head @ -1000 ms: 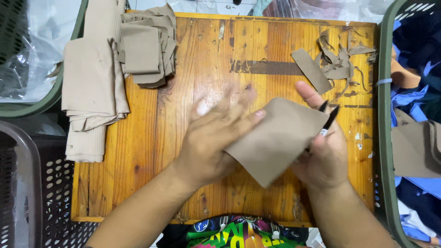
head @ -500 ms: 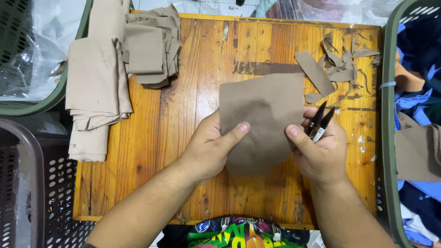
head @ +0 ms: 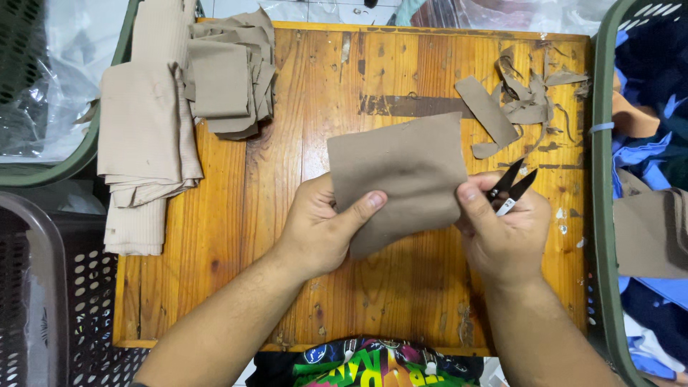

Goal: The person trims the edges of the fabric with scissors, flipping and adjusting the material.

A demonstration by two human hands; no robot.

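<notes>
Tan fabric piece [head: 401, 175] held flat above wooden bench [head: 287, 272], left hand [head: 322, 229] fingers clamped on its lower left edge, right hand [head: 502, 229] fingers pinching its right edge while holding black thread snips [head: 510, 188], fabric offcuts [head: 516, 104] beyond, folded tan cloth stack [head: 147, 136] at left.

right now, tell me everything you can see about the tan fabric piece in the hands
The tan fabric piece is a roughly rectangular cut of thin, matte beige cloth, slightly rumpled. It is held spread out above the wooden table, tilted a little. The left hand pinches its lower left edge; the right hand, which also holds small black snips, pinches its right edge.
</notes>
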